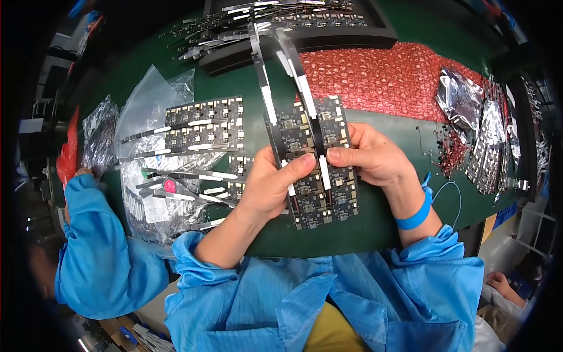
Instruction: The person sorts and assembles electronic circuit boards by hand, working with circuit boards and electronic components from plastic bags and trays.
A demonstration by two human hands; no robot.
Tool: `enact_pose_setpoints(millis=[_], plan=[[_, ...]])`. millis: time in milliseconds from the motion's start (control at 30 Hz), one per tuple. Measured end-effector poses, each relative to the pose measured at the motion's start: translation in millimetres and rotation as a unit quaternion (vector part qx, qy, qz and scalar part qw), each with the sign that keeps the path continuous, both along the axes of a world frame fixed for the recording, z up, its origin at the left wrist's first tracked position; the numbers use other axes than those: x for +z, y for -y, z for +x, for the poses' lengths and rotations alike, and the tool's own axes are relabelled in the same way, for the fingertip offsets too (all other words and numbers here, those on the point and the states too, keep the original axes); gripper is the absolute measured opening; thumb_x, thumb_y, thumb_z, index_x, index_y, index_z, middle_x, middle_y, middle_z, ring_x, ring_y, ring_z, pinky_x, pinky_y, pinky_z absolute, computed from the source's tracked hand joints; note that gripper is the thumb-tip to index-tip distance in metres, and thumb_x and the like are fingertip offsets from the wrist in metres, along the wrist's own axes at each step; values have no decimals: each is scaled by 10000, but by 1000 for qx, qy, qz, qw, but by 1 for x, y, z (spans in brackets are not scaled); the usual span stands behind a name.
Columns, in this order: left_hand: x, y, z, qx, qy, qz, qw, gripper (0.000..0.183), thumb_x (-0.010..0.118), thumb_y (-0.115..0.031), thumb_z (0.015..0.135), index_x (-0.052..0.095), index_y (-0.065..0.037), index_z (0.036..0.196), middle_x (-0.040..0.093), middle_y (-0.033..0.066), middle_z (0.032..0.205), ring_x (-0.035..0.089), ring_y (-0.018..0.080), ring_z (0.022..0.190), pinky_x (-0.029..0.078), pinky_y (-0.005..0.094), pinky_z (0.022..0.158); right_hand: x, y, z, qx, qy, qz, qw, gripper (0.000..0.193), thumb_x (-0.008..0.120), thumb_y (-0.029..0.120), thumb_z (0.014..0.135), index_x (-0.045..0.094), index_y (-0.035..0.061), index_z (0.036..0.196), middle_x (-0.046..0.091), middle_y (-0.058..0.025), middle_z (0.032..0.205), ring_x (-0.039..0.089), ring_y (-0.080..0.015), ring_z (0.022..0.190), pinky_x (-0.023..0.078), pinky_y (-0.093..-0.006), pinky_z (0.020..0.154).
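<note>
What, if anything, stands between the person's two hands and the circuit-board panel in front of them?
Nothing visible does: the left hand and right hand hold the circuit-board panel from either side. Two long strips run over its face, near the thumbs, but neither keeps the hands off it.

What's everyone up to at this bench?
A person in a blue smock holds a circuit board panel in both hands, with the left hand and right hand at opposite edges, thumbs on top. Long, narrow black-and-white strips lie along it and stick out past its far end. To the left, a similar panel lies partly over a clear plastic bag; red bubble wrap lies beyond. Another person's blue sleeve shows at far left.
</note>
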State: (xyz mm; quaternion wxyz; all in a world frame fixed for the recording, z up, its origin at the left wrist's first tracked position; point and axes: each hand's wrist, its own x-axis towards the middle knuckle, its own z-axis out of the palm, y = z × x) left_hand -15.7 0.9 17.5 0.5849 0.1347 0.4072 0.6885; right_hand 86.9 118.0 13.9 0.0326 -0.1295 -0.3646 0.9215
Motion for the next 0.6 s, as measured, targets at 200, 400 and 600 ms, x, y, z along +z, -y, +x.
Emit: enact_pose_setpoints(millis=[200, 400, 600], plan=[[3, -2, 1, 62, -75, 1, 995, 170, 506, -46, 707, 471, 7, 865, 526, 63, 817, 506, 114, 707, 419, 229, 643, 5, 3, 4, 5, 2, 89, 996, 279, 566, 73, 655, 472, -23, 900, 526, -59, 846, 495, -93, 738, 412, -225, 654], [5, 5, 4, 14, -50, 25, 998, 261, 556, -29, 662, 451, 28, 894, 520, 87, 849, 510, 130, 746, 417, 240, 669, 10, 4, 5, -25, 34, 134, 990, 224, 547, 34, 657, 488, -30, 863, 542, -62, 791, 505, -92, 698, 414, -221, 640], [5, 3, 1, 0, -52, -5, 999, 246, 566, -23, 647, 481, 20, 874, 532, 78, 819, 514, 124, 722, 424, 241, 654, 4, 4, 4, -16, 13, 74, 997, 211, 539, 3, 652, 490, -26, 855, 540, -65, 805, 508, -97, 711, 418, -223, 649]])
